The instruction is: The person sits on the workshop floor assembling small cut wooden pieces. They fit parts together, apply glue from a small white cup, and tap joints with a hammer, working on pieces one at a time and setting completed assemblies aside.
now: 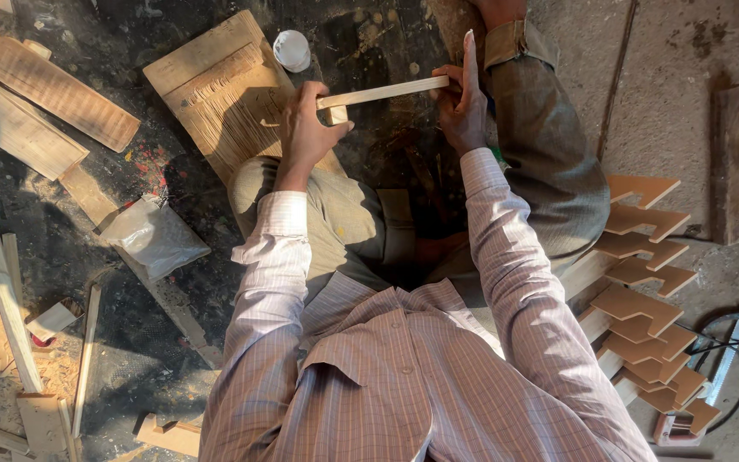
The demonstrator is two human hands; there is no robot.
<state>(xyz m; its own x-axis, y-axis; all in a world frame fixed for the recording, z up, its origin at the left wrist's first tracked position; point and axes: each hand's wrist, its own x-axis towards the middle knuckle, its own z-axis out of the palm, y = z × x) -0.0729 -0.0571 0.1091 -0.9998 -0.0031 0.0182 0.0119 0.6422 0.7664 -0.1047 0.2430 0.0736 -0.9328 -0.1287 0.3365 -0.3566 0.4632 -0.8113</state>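
Over a dusty workshop floor, the left hand and right hand grip a thin wooden strip at its ends.

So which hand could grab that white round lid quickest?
Probably the left hand. It pinches the wooden strip near the white lid; the right hand steadies the strip's far end.

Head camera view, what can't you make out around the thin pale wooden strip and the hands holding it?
- Small wooden block under the thin pale wooden strip: mostly covered by the left hand, so its shape is unclear.
- Right hand: its grip on the strip's end is hidden behind its own fingers.
- Stack of notched brown board pieces: partly covered by the right sleeve.
- Small white round object: too small to identify.
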